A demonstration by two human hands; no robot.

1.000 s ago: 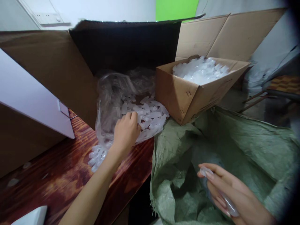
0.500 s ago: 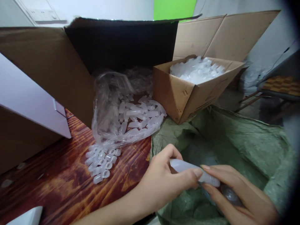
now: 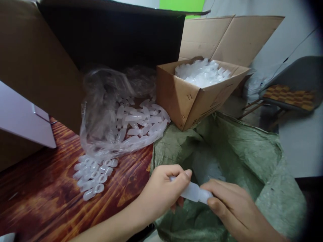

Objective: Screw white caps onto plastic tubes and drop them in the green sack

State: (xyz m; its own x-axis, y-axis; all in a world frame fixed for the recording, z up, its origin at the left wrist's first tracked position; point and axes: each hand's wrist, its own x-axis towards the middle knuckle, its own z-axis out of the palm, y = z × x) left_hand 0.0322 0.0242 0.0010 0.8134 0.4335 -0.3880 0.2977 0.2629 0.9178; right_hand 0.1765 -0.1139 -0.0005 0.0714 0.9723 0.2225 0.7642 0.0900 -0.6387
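Note:
My left hand [image 3: 164, 193] and my right hand [image 3: 227, 208] meet over the open green woven sack [image 3: 252, 158]. Both pinch one small translucent white plastic tube [image 3: 193, 192], the left at one end and the right at the other. A clear plastic bag [image 3: 113, 111] holding several such tubes lies on the wooden table [image 3: 50, 201] to the upper left. A loose heap of small white caps [image 3: 92, 174] sits on the table just left of my left hand.
A small cardboard box [image 3: 189, 97] heaped with white plastic pieces stands behind the sack. A big open cardboard carton [image 3: 37, 60] fills the back left. A chair with a checked cushion [image 3: 290, 95] is at the right.
My left hand left the clear bag carrying a tube and came to my right hand over the sack. Both hands have since closed on the tube. The view has shifted slightly right.

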